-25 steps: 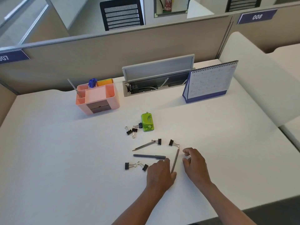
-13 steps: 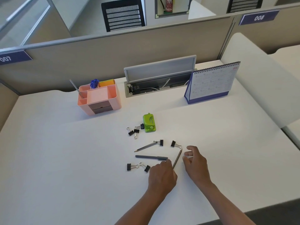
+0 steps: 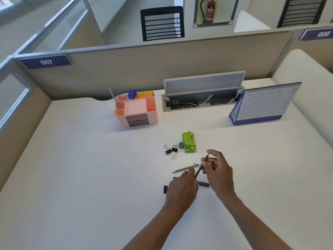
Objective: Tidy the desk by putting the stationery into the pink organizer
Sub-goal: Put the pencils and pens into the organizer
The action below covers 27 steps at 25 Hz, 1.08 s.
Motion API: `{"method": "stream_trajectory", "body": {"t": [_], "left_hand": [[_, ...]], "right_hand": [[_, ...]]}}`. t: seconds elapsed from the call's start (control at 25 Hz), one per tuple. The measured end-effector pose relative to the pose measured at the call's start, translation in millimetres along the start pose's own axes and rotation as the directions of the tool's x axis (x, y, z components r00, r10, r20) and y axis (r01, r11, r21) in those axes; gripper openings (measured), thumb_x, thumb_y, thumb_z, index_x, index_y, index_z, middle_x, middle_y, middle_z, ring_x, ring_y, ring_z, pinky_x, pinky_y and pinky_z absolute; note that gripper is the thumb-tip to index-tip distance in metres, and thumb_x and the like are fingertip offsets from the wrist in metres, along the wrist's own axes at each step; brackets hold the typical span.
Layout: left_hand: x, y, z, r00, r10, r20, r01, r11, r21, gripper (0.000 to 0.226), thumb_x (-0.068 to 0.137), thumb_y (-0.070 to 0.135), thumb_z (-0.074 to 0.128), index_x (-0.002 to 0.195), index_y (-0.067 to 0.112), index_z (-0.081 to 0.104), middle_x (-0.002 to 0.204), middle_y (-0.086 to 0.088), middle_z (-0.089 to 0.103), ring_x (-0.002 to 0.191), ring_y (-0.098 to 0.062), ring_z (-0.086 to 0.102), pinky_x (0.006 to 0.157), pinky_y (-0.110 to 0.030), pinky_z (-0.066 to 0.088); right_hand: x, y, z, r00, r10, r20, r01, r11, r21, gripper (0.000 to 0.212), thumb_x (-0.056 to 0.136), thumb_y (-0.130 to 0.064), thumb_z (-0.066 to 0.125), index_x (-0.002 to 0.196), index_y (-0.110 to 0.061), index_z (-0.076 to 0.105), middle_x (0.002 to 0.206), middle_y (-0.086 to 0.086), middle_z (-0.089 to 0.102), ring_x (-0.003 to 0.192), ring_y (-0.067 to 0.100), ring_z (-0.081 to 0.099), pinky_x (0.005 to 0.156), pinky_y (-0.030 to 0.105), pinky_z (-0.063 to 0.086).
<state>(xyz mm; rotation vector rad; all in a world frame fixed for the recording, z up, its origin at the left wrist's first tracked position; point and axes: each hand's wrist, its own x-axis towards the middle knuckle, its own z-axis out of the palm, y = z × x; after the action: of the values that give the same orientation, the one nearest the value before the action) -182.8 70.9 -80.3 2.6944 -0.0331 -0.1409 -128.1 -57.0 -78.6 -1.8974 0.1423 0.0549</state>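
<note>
Dark pencil (image 3: 201,166) pinched by both hands' grip, right hand (image 3: 219,175), left hand (image 3: 182,189), pink organizer (image 3: 136,109) well apart near desk's far edge

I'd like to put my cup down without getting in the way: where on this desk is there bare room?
The white desk is bare along its left side, below the pink organizer, and on the right below the calendar. The middle is crowded: binder clips, green punch, grey pencil and both hands.
</note>
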Motion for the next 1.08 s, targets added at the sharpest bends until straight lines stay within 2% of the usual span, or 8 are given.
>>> {"method": "stream_trajectory", "body": {"t": [0.12,0.32,0.56,0.68,0.8,0.96,1.0,1.08], "left_hand": [[7.4,-25.0,-20.5,0.997,-0.045,-0.065,0.046,0.999,0.004,0.01,0.1,0.026,0.039,0.102,0.017,0.04,0.088,-0.004,0.056,0.06,-0.029,0.044,0.055,-0.034,0.032],[18.8,-74.6,-55.5,0.978,-0.129,-0.163,0.127,0.992,-0.024,0.013,0.1,0.029,0.039,0.108,0.018,0.041,0.085,-0.001,0.055,0.06,-0.026,0.049,0.053,-0.033,0.033],[39.4,-131.3,-107.2,0.933,-0.206,-0.296,0.186,0.978,-0.093,0.013,0.102,0.026,0.041,0.104,0.014,0.046,0.092,-0.004,0.055,0.063,-0.026,0.048,0.055,-0.032,0.029],[54.5,-159.7,-125.6,0.913,-0.241,-0.33,0.217,0.97,-0.108,0.013,0.102,0.027,0.04,0.102,0.015,0.045,0.092,-0.006,0.055,0.072,-0.034,0.058,0.056,-0.035,0.034],[72.9,-179.7,-143.8,0.886,-0.243,-0.395,0.208,0.969,-0.131,0.017,0.102,0.026,0.041,0.113,0.016,0.048,0.1,-0.006,0.058,0.079,-0.033,0.061,0.06,-0.033,0.038],[100.9,-206.4,-158.2,0.862,-0.28,-0.423,0.242,0.96,-0.143,0.031,0.098,0.016,0.042,0.13,0.017,0.043,0.124,-0.004,0.054,0.101,-0.026,0.056,0.066,-0.035,0.041],[107.2,-212.8,-158.3,0.871,-0.291,-0.396,0.263,0.957,-0.124,0.038,0.097,0.011,0.043,0.134,0.016,0.041,0.132,-0.004,0.052,0.111,-0.026,0.053,0.071,-0.036,0.044],[120.0,-227.5,-154.5,0.894,-0.299,-0.333,0.292,0.954,-0.073,0.053,0.095,0.007,0.047,0.145,0.013,0.032,0.15,-0.005,0.039,0.133,-0.025,0.04,0.094,-0.038,0.046]], "right_hand": [[8.2,-20.2,30.9,0.998,-0.064,0.019,0.064,0.998,-0.017,0.041,0.087,-0.002,0.063,0.119,-0.027,0.058,0.088,-0.009,0.074,0.071,0.012,0.07,0.073,0.039,0.058],[23.8,-56.0,86.7,0.974,-0.202,0.107,0.204,0.979,-0.003,0.045,0.088,-0.004,0.065,0.126,-0.027,0.055,0.089,-0.011,0.073,0.074,0.01,0.07,0.073,0.037,0.058],[59.3,-111.9,156.2,0.856,-0.463,0.231,0.479,0.877,-0.017,0.035,0.092,-0.013,0.064,0.124,-0.026,0.059,0.094,-0.006,0.075,0.082,0.007,0.072,0.078,0.037,0.061],[80.8,-142.0,187.1,0.795,-0.544,0.267,0.57,0.821,-0.026,0.024,0.092,-0.016,0.064,0.115,-0.023,0.065,0.094,-0.004,0.075,0.085,0.008,0.071,0.077,0.03,0.06],[106.0,-173.2,211.1,0.743,-0.618,0.256,0.65,0.758,-0.056,0.015,0.092,-0.018,0.066,0.106,-0.019,0.068,0.087,-0.007,0.072,0.08,0.008,0.07,0.072,0.02,0.056],[148.0,-212.7,240.3,0.669,-0.721,0.18,0.74,0.667,-0.078,0.012,0.09,-0.014,0.065,0.102,-0.014,0.068,0.078,-0.008,0.068,0.071,0.006,0.065,0.071,0.029,0.055],[159.1,-221.5,245.9,0.658,-0.734,0.165,0.752,0.65,-0.106,0.012,0.09,-0.013,0.065,0.102,-0.012,0.067,0.079,-0.006,0.069,0.071,0.006,0.064,0.072,0.029,0.055],[180.6,-234.4,257.7,0.634,-0.757,0.159,0.773,0.616,-0.154,0.012,0.09,-0.014,0.065,0.101,-0.011,0.066,0.082,0.0,0.072,0.071,0.011,0.065,0.072,0.029,0.055]]}}
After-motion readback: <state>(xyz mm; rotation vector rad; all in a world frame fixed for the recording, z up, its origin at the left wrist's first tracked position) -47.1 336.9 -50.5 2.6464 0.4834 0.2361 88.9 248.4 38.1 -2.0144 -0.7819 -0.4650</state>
